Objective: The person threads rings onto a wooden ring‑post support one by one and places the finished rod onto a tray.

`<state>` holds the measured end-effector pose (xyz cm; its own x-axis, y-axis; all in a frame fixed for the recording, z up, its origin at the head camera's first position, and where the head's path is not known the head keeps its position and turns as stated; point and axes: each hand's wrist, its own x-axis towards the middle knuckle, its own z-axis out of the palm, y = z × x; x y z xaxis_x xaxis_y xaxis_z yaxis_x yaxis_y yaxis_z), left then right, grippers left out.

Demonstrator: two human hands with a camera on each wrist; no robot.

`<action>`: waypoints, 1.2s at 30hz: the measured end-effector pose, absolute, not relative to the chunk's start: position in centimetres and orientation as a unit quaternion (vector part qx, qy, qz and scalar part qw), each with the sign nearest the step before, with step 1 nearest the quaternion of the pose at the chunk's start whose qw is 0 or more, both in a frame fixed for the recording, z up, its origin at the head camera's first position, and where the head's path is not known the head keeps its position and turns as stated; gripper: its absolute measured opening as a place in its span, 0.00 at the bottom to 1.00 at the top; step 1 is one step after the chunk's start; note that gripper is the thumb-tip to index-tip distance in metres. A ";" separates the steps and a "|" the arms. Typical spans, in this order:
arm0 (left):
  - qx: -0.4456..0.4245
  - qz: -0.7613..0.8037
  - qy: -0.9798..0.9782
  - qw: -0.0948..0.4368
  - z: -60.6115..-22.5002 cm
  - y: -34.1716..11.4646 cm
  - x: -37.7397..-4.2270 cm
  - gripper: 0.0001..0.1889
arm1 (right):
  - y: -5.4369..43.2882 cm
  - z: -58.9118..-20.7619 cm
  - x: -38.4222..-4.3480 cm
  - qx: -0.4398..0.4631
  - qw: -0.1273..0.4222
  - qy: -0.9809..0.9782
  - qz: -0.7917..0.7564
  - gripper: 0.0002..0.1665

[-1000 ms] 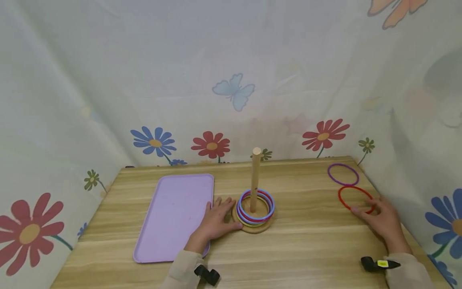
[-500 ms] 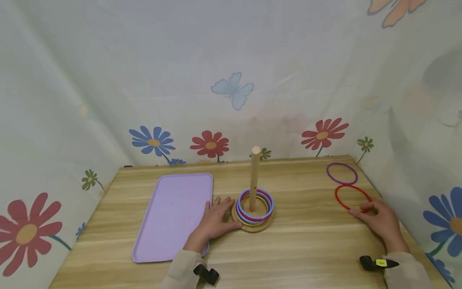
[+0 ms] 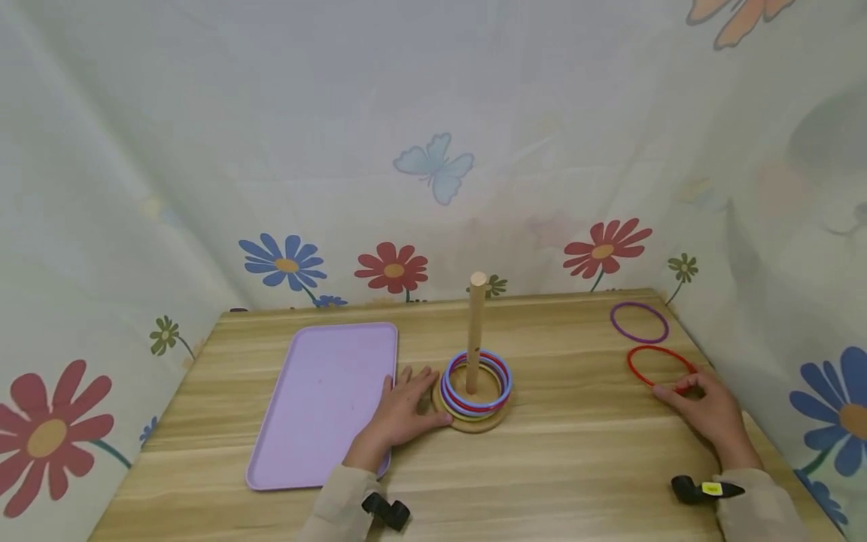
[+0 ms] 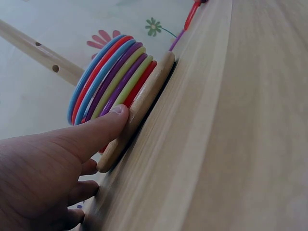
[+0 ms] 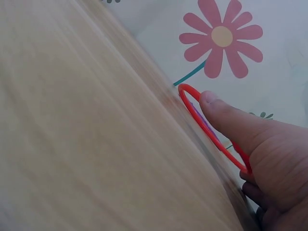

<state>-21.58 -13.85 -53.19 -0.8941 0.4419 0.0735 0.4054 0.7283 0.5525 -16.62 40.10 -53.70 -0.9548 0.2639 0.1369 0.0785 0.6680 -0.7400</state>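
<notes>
A round wooden base [image 3: 477, 427] with an upright peg [image 3: 476, 324] stands mid-table. Several blue, red, purple and yellow-green rings [image 4: 108, 79] are stacked round the peg. My left hand [image 3: 400, 415] lies beside the base on its left, thumb touching the base's edge and the other fingers stretched out along its far side. At the right, my right hand [image 3: 714, 412] pinches the near edge of a red ring [image 3: 650, 347] between thumb and fingers. In the right wrist view, that ring tilts above the table. Part of its rim is hidden behind the thumb.
A purple ring [image 3: 667, 329] lies near the table's far right corner, just beyond the red one. Left of the base is a flat lilac tray [image 3: 332, 406], partly under the left forearm. A flower-printed cloth [image 3: 305, 196] hangs around the wooden table [image 3: 576, 459].
The red ring has shifted a little left and its near edge has come up in my right fingers; a small gap now shows between it and the purple ring. The left hand stays at the base.
</notes>
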 end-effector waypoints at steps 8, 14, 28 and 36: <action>0.231 0.289 0.929 0.030 -53.3 -13.8 -21.5 0.48 | 40.1 -53.7 -16.6 -0.099 0.122 -0.894 0.420 0.29; 0.228 0.289 0.929 0.029 -53.2 -13.8 -21.5 0.48 | 39.9 -53.5 -16.4 -0.100 0.130 -0.886 0.433 0.28; 0.226 0.290 0.930 0.030 -53.3 -13.8 -21.6 0.48 | 39.3 -53.2 -16.6 -0.139 0.158 -0.853 0.477 0.28; 0.227 0.288 0.930 0.031 -53.2 -13.8 -21.6 0.47 | 39.0 -53.2 -16.6 -0.157 0.174 -0.850 0.472 0.26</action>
<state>-21.64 -13.84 -53.22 -0.8952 0.4397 0.0730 0.4042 0.7317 0.5489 -16.59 38.99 -53.18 -0.8904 0.4306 0.1476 0.1026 0.5058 -0.8565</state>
